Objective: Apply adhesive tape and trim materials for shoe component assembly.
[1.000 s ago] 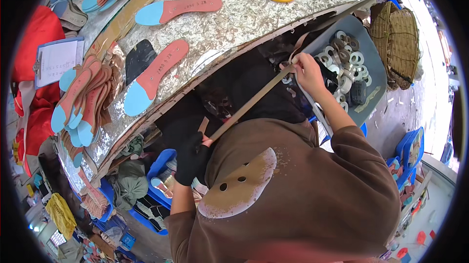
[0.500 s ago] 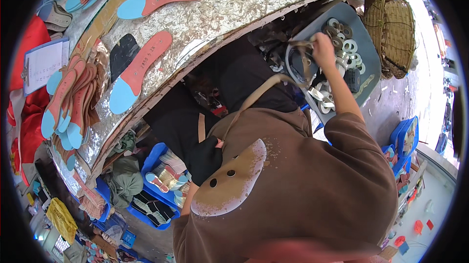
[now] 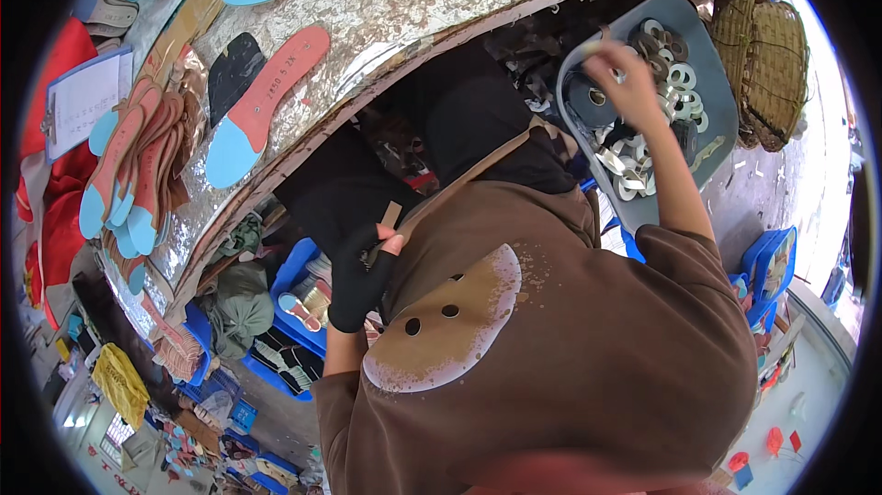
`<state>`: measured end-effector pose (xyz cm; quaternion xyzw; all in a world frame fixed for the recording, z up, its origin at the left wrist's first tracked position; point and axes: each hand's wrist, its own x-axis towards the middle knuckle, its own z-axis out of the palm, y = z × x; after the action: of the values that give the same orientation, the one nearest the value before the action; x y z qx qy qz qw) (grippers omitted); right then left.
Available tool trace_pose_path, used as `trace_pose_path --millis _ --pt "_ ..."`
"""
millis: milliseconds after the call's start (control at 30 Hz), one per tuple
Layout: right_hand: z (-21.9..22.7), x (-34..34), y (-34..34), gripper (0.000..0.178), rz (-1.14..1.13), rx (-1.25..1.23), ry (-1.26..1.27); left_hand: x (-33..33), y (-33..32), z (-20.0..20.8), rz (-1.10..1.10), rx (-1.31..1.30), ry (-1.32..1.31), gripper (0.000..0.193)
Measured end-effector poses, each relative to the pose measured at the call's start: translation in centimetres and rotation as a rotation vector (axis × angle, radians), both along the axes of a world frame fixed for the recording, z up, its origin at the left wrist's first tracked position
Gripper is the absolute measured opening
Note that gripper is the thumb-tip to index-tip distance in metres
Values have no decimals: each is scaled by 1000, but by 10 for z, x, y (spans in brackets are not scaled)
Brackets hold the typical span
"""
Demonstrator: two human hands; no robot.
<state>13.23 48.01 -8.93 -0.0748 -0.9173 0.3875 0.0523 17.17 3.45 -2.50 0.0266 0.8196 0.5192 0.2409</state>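
A long brown strip (image 3: pixel 469 174), perhaps tape, runs slantwise across my lap. Its near end is pinched in my left hand (image 3: pixel 360 279), which wears a black glove with bare fingertips; a short tail sticks out beyond the fingers. The far end droops over my thigh beside the grey bin (image 3: pixel 719 81). Bare and smeared by motion, my right hand (image 3: pixel 629 86) hovers over the bin's far left side. Whether its fingers hold anything is unclear. Below it lies a dark roll (image 3: pixel 593 100), next to several white and brown rings (image 3: pixel 682 77).
Above my lap stretches a worn, glue-marked table (image 3: pixel 404 12) bearing red-and-blue insoles (image 3: pixel 266 109), a black piece (image 3: pixel 236 72), stacked insoles (image 3: pixel 138 155) and a clipboard (image 3: pixel 87 100). Woven baskets (image 3: pixel 772 72) stand right of the bin. Blue crates (image 3: pixel 292 348) sit at lower left.
My right hand has moved up over the bin, away from the strip it was at. The strip's far part now droops by my thigh. My left hand has risen slightly, still gripping the strip.
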Motion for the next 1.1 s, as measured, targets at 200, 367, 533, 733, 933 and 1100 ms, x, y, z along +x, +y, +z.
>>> trace_pose_path --millis 200,367,533,733,933,1100 --pt "-27 14 -57 51 462 -134 -300 -28 -19 18 -82 4 79 10" --pt "-41 23 -51 44 386 -351 -355 -35 -51 24 -285 -50 15 12" --pt "-41 22 -45 40 478 -321 -385 -27 -87 22 -438 -257 221 15" --pt "-47 18 -31 39 374 -390 -605 -22 -126 19 -447 -682 332 17" --pt "-51 0 12 30 197 -772 -461 -27 -149 7 -239 -886 509 20" --pt "-61 -26 36 39 201 -715 -349 -8 -178 -11 -113 -645 634 25"
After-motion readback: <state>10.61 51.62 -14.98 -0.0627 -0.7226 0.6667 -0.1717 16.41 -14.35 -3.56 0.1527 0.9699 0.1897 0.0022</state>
